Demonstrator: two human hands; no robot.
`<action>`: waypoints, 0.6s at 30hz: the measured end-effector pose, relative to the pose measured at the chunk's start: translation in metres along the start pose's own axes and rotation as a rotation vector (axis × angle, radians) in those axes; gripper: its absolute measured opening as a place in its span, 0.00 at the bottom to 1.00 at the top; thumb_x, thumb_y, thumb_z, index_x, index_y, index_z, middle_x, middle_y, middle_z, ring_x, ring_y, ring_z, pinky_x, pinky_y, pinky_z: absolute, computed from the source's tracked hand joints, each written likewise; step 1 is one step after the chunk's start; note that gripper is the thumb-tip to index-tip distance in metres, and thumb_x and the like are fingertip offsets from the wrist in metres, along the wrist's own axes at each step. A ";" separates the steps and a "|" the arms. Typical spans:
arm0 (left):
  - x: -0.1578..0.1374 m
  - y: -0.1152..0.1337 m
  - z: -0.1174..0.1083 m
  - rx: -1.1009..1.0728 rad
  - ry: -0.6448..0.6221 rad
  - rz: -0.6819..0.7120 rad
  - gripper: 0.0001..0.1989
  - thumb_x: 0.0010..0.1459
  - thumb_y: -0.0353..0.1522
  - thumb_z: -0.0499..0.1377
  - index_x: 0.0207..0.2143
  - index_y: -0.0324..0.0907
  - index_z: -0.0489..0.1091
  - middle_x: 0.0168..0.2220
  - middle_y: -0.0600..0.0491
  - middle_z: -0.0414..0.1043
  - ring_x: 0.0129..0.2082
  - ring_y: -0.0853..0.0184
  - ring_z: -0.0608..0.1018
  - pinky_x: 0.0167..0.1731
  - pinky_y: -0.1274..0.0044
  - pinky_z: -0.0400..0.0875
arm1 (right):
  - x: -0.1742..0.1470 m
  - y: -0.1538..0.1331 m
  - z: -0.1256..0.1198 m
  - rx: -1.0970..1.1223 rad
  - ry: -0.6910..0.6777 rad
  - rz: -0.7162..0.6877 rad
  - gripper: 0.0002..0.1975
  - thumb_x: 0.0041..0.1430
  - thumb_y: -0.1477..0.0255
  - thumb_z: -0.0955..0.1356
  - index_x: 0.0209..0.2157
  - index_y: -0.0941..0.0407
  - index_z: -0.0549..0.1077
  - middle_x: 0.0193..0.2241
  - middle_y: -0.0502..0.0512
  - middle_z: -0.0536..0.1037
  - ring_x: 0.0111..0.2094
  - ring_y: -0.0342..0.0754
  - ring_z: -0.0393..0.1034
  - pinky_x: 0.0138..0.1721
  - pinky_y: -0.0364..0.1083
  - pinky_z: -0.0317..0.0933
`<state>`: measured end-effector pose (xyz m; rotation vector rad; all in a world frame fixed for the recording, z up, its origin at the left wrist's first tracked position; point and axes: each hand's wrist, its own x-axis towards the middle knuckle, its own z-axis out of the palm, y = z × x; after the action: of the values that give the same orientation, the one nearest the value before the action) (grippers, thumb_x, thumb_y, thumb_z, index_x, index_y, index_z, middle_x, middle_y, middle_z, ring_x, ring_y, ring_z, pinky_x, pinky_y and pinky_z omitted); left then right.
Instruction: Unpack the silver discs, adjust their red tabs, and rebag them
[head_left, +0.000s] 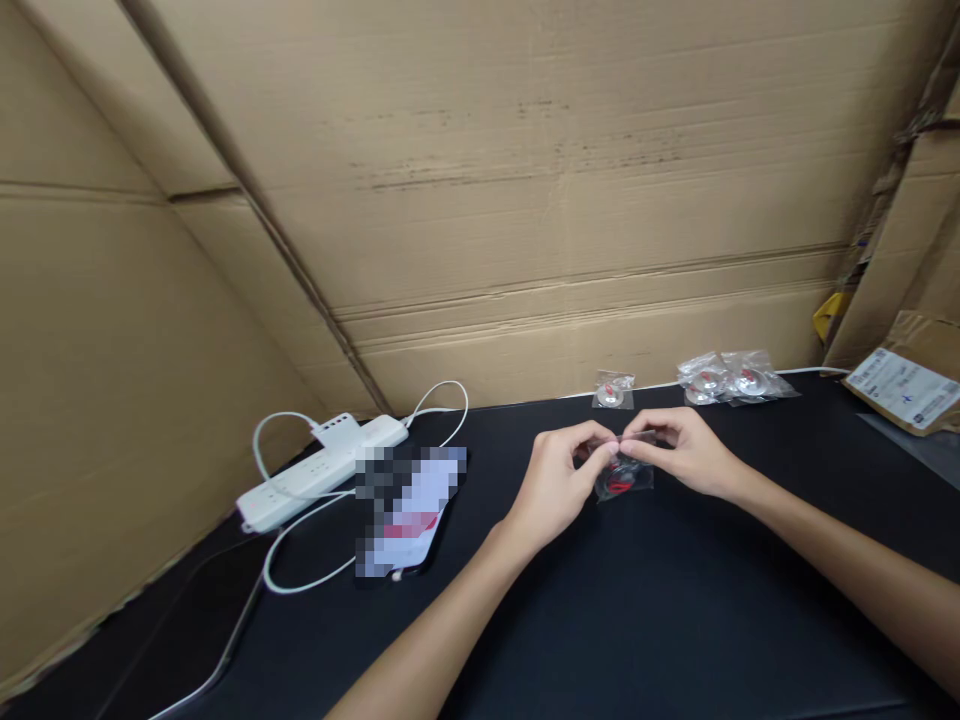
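Note:
Between my two hands hangs a small clear plastic bag (626, 480) with something red and a dark or clear round item inside; I cannot make out its kind. My left hand (559, 475) pinches the bag's upper edge between thumb and forefinger. Right beside it, my right hand (682, 450) pinches the same edge, the fingertips of both hands almost touching. Behind the hands lies another clear bag (613, 391) with a silvery round piece and a red part. Farther right, several similar bags (731, 380) lie in a cluster.
On the left, a white power strip (322, 475) has a charger and looping white cables. A phone (412, 520) with a blurred screen lies near it, and a dark tablet-like device (187, 630) is at lower left. Cardboard walls (525, 200) enclose the black table (675, 620). A labelled package (904, 385) stands at right.

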<state>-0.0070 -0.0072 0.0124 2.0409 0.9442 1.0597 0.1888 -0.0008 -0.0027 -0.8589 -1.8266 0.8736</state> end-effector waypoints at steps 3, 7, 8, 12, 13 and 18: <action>0.001 0.002 -0.004 0.067 -0.022 -0.013 0.10 0.60 0.35 0.56 0.30 0.42 0.75 0.24 0.54 0.74 0.25 0.68 0.74 0.27 0.77 0.67 | 0.001 0.002 -0.003 -0.039 0.019 0.015 0.09 0.56 0.64 0.71 0.29 0.56 0.77 0.28 0.54 0.79 0.31 0.48 0.73 0.35 0.49 0.68; 0.005 -0.002 -0.011 0.099 -0.041 0.011 0.12 0.60 0.35 0.56 0.28 0.42 0.75 0.23 0.54 0.73 0.22 0.69 0.73 0.25 0.78 0.65 | 0.005 0.005 -0.009 0.019 0.028 0.065 0.10 0.54 0.62 0.72 0.29 0.55 0.79 0.24 0.53 0.78 0.25 0.46 0.71 0.29 0.47 0.68; 0.005 -0.004 -0.012 0.090 -0.043 0.010 0.12 0.60 0.35 0.55 0.28 0.42 0.75 0.23 0.54 0.74 0.23 0.69 0.73 0.26 0.78 0.65 | 0.006 0.006 -0.011 0.039 0.023 0.080 0.10 0.53 0.62 0.73 0.29 0.55 0.79 0.23 0.52 0.78 0.23 0.45 0.71 0.28 0.47 0.68; 0.008 -0.009 -0.015 0.061 -0.054 -0.015 0.12 0.60 0.35 0.55 0.28 0.42 0.75 0.24 0.53 0.75 0.23 0.68 0.74 0.26 0.77 0.66 | 0.009 0.008 -0.018 0.073 0.016 0.113 0.11 0.51 0.62 0.74 0.28 0.55 0.80 0.22 0.53 0.79 0.22 0.44 0.71 0.27 0.46 0.68; 0.008 -0.009 -0.016 0.065 -0.056 -0.016 0.12 0.60 0.35 0.55 0.28 0.42 0.75 0.24 0.53 0.75 0.23 0.68 0.74 0.26 0.77 0.66 | 0.009 0.008 -0.019 0.075 0.017 0.116 0.11 0.51 0.62 0.74 0.28 0.55 0.80 0.22 0.53 0.79 0.22 0.44 0.71 0.27 0.46 0.68; 0.011 -0.010 -0.020 0.056 -0.057 -0.022 0.12 0.59 0.36 0.55 0.28 0.41 0.75 0.24 0.52 0.75 0.23 0.68 0.74 0.26 0.77 0.67 | 0.010 0.006 -0.023 0.077 0.003 0.111 0.11 0.52 0.61 0.73 0.28 0.56 0.80 0.23 0.53 0.79 0.23 0.45 0.72 0.29 0.47 0.69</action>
<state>-0.0225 0.0109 0.0184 2.0906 0.9750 0.9679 0.2077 0.0156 0.0047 -0.9194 -1.7449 1.0056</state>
